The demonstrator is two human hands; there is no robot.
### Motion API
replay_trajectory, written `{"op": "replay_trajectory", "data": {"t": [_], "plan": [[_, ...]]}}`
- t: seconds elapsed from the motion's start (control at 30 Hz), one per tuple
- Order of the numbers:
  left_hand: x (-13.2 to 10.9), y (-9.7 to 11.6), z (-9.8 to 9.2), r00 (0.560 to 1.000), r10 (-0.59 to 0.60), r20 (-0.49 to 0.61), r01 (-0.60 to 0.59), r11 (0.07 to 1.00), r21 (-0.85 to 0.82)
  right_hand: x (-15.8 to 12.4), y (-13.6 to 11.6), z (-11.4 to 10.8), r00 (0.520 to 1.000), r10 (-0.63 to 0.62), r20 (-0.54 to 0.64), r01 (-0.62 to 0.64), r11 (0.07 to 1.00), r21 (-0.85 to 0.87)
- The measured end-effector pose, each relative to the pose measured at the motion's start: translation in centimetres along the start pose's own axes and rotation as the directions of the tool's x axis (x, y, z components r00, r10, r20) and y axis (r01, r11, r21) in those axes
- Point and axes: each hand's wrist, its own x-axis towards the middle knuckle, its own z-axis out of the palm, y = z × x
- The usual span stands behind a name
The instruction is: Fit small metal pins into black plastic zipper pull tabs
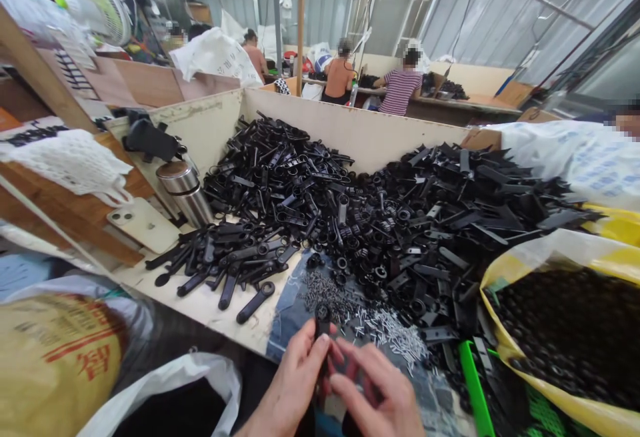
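Note:
My left hand (295,367) is closed around a black plastic part with a round end (323,313), which points up and away from me. Close beside it, my right hand (377,383) has its thumb and fingers bent toward the part's lower end. Those fingertips are partly blurred, and whatever they pinch is too hidden to make out. Just beyond both hands, a pile of silver pins (395,333) and a heap of small dark screws (325,290) lie on a blue denim cloth (287,307). Similar black handle-like parts (235,257) are spread to the left.
Large heaps of black parts (280,163) fill the walled table. A steel thermos (185,190) and a phone (145,223) stand at left. To the right are a yellow-rimmed sack (505,343) of black pieces and a green basket (475,390). Several people sit working farther back.

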Motion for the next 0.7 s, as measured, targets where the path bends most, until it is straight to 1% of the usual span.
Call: {"op": "replay_trajectory", "data": {"t": [0.03, 0.07, 0.1, 0.13, 0.17, 0.23, 0.27, 0.3, 0.33, 0.37, 0.4, 0.47, 0.5, 0.53, 0.57, 0.6, 0.63, 0.7], "plan": [[-0.1, 0.1, -0.3, 0.999, 0.009, 0.046, -0.012, 0.998, 0.069, 0.6, -0.3, -0.4, 0.994, 0.109, 0.008, -0.109, 0.992, 0.057], [-0.2, 0.1, -0.6, 0.995, 0.007, 0.096, -0.019, 0.991, 0.133, 1.2, -0.6, -0.6, 0.977, 0.212, 0.026, -0.214, 0.970, 0.115], [-0.5, 0.2, -0.9, 0.990, 0.000, 0.138, -0.027, 0.981, 0.191, 1.9, -1.0, -0.8, 0.954, 0.292, 0.065, -0.299, 0.937, 0.181], [-0.7, 0.2, -1.2, 0.986, -0.008, 0.167, -0.034, 0.969, 0.244, 2.5, -1.3, -0.9, 0.930, 0.342, 0.133, -0.366, 0.895, 0.256], [-1.0, 0.1, -1.6, 0.984, -0.008, 0.179, -0.046, 0.954, 0.296, 3.1, -1.7, -0.8, 0.904, 0.364, 0.224, -0.423, 0.843, 0.332], [-1.7, -0.3, -2.4, 0.984, 0.038, 0.172, -0.104, 0.913, 0.395, 3.8, -2.2, -0.4, 0.852, 0.340, 0.398, -0.503, 0.742, 0.443], [-2.0, -0.5, -2.8, 0.985, 0.087, 0.148, -0.145, 0.886, 0.440, 3.9, -2.4, -0.1, 0.835, 0.313, 0.452, -0.520, 0.715, 0.467], [-2.3, -0.6, -3.2, 0.983, 0.140, 0.118, -0.179, 0.860, 0.478, 3.9, -2.4, 0.2, 0.833, 0.291, 0.470, -0.514, 0.719, 0.467], [-2.5, -0.7, -3.5, 0.980, 0.178, 0.092, -0.200, 0.836, 0.511, 3.7, -2.3, 0.5, 0.850, 0.274, 0.450, -0.480, 0.757, 0.445], [-2.6, -0.6, -3.6, 0.977, 0.200, 0.071, -0.206, 0.815, 0.541, 3.5, -2.1, 0.8, 0.881, 0.258, 0.398, -0.420, 0.814, 0.402], [-2.6, -0.3, -3.7, 0.978, 0.196, 0.066, -0.198, 0.798, 0.570, 3.3, -1.8, 1.1, 0.917, 0.234, 0.323, -0.345, 0.872, 0.348], [-2.5, 0.9, -3.5, 0.986, 0.131, 0.103, -0.167, 0.775, 0.609, 3.0, -1.1, 1.5, 0.973, 0.160, 0.169, -0.198, 0.950, 0.243], [-2.3, 1.7, -3.3, 0.984, 0.095, 0.148, -0.167, 0.771, 0.614, 3.0, -0.8, 1.6, 0.987, 0.117, 0.110, -0.139, 0.967, 0.212], [-2.2, 2.4, -3.1, 0.978, 0.104, 0.179, -0.194, 0.765, 0.614, 3.1, -0.6, 1.7, 0.994, 0.082, 0.072, -0.095, 0.975, 0.201], [-2.0, 3.0, -2.9, 0.968, 0.146, 0.204, -0.242, 0.753, 0.612, 3.3, -0.6, 1.8, 0.997, 0.060, 0.051, -0.069, 0.976, 0.205], [-1.9, 3.5, -2.9, 0.951, 0.223, 0.213, -0.308, 0.726, 0.615, 3.5, -0.6, 1.9, 0.997, 0.059, 0.039, -0.067, 0.974, 0.219], [-1.7, 3.7, -3.1, 0.923, 0.324, 0.207, -0.379, 0.680, 0.628, 3.9, -0.9, 2.0, 0.996, 0.086, 0.032, -0.091, 0.967, 0.239], [-1.3, 3.4, -4.0, 0.840, 0.508, 0.191, -0.490, 0.558, 0.669, 4.8, -1.5, 2.4, 0.982, 0.184, 0.048, -0.190, 0.935, 0.298]]}}
